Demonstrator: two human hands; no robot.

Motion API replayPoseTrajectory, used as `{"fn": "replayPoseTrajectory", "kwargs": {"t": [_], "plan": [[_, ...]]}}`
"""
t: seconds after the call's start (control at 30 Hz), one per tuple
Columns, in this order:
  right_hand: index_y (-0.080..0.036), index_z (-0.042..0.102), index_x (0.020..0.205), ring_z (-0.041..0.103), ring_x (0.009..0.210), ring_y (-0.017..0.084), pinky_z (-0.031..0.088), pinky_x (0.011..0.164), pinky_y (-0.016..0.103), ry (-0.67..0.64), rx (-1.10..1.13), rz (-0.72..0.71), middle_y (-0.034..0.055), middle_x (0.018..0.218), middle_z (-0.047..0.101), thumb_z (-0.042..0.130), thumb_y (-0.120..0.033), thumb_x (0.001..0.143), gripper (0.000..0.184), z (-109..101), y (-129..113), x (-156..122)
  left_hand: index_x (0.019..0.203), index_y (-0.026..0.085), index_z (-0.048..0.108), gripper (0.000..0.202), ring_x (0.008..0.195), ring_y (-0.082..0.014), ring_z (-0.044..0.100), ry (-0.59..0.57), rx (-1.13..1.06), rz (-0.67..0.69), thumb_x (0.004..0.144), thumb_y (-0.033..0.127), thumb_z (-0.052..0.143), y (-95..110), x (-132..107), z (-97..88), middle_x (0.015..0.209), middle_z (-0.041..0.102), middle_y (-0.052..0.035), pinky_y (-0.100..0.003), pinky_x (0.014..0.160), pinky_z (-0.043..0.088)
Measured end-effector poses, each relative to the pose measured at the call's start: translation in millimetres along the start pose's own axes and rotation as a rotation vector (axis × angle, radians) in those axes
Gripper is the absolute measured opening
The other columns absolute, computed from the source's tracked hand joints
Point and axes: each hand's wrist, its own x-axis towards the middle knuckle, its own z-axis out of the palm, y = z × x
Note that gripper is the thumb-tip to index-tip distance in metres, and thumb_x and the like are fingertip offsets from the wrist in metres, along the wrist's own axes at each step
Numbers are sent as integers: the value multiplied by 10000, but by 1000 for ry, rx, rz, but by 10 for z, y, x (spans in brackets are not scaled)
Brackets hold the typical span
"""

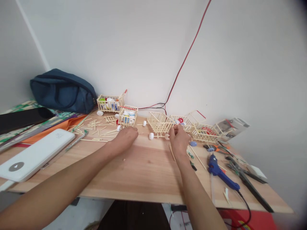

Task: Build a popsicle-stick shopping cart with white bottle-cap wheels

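My left hand rests on the wooden table with its fingers curled closed, just in front of a small stick cart with white cap wheels. Whatever is under those fingers is hidden. Thumb and fingers of my right hand are pinched together at the right end of an empty-looking stick cart. I cannot make out what they hold. White wheels show under that cart. Behind the right hand stands another stick cart with red and white caps in it.
A filled cart and a blue pouch stand at the back left. Loose sticks lie nearby, with a white power bank in front. A blue glue gun and pliers lie at right. A red-black cable runs down the wall.
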Motion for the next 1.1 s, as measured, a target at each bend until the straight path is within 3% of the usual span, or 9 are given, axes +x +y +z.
{"fn": "replayPoseTrajectory", "kwargs": {"t": [0.47, 0.63, 0.93, 1.1], "plan": [[-200, 612, 852, 611, 692, 198, 355, 697, 297, -65, -147, 12, 36, 734, 693, 490, -315, 933, 185, 158, -180, -24, 950, 62, 649, 286, 933, -261, 681, -90, -48, -42, 824, -36, 411, 49, -24, -67, 971, 677, -178, -361, 812, 523], [-201, 604, 840, 631, 688, 205, 364, 695, 298, -105, -145, 60, 39, 725, 707, 488, -331, 939, 201, 138, -173, -47, 922, 77, 652, 279, 943, -269, 677, -104, -54, -43, 840, -13, 401, 48, -28, -83, 964, 681, -175, -371, 817, 521], [-203, 616, 820, 612, 654, 208, 371, 663, 300, -85, -136, 28, 52, 702, 687, 486, -341, 926, 218, 170, -102, -60, 961, 97, 666, 294, 898, -284, 692, -25, 33, -34, 857, 7, 406, 61, -19, -12, 947, 677, -170, -378, 760, 524], [-210, 651, 798, 630, 679, 186, 377, 660, 277, -190, -64, -38, 23, 694, 691, 523, -375, 911, 238, 92, -1, -9, 934, 111, 672, 275, 912, -288, 687, -46, 47, -33, 848, 6, 434, 102, -35, -108, 961, 672, -161, -378, 770, 517]]}}
